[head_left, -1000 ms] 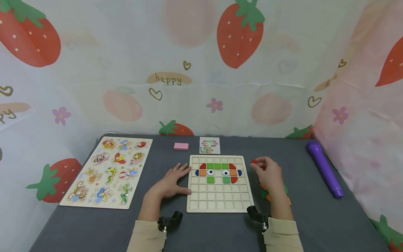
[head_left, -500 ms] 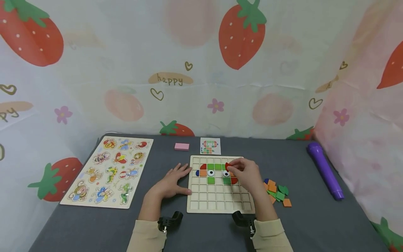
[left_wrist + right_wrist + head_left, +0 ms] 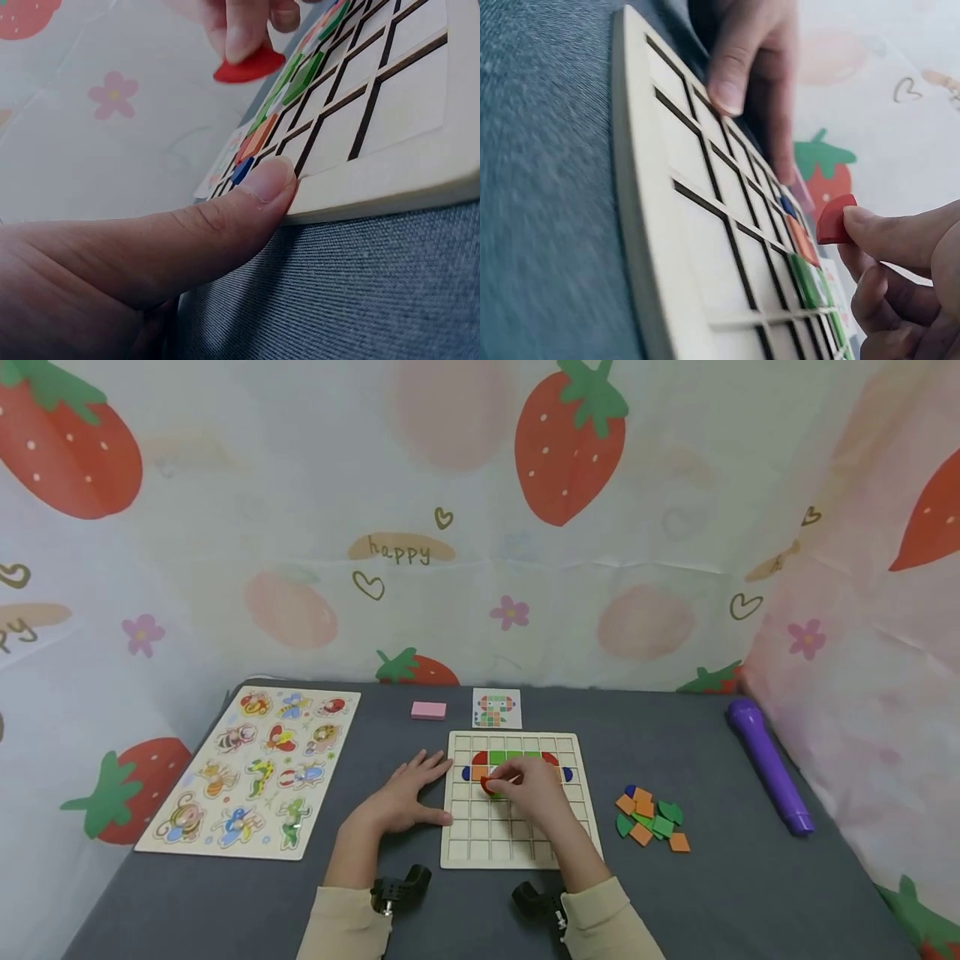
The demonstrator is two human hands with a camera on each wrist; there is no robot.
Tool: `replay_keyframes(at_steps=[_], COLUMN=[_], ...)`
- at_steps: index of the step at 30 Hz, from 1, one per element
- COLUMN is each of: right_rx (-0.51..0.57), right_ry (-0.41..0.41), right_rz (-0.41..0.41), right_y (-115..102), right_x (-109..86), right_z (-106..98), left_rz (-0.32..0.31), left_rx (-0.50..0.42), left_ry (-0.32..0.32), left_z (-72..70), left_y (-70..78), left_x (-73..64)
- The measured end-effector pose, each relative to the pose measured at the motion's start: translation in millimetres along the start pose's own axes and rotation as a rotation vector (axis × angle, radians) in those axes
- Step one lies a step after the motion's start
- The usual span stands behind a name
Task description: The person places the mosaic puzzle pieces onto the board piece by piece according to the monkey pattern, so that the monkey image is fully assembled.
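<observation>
I see tiles in upper cells of the board. The right hand pinches a red piece; the left hand, spread, touches the left edge.

The left hand blocks nine o'clock of the pale wooden square grid board; the right hand obstructs its middle, forearm barring five. At three, a hand could pass between the loose flat orange, green and blue tiles and the long purple cylinder.
</observation>
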State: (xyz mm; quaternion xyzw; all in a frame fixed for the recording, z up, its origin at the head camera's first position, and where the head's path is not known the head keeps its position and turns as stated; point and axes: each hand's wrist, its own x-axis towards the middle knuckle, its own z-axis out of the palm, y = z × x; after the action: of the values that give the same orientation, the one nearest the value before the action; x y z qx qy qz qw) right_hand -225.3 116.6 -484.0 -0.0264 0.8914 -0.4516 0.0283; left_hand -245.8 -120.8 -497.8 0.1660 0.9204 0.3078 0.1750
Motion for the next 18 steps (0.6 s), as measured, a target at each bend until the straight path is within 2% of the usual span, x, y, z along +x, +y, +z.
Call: replay_keyframes(at_steps=[8, 18], right_rx=[-0.097, -0.260], right_ry=[0.028, 0.033], right_rz=[-0.041, -0.062], right_y=[-5.4, -7.2], right_x=[3.1, 4.2], right_z=[16.1, 21.6], left_rz=[0.001, 0.014], left_rx=[-0.001, 0.005], left_ry=[0.011, 0.006], left_z=[2.1, 0.7], left_y=[-1.0, -1.9], left_x=[0.8, 0.3])
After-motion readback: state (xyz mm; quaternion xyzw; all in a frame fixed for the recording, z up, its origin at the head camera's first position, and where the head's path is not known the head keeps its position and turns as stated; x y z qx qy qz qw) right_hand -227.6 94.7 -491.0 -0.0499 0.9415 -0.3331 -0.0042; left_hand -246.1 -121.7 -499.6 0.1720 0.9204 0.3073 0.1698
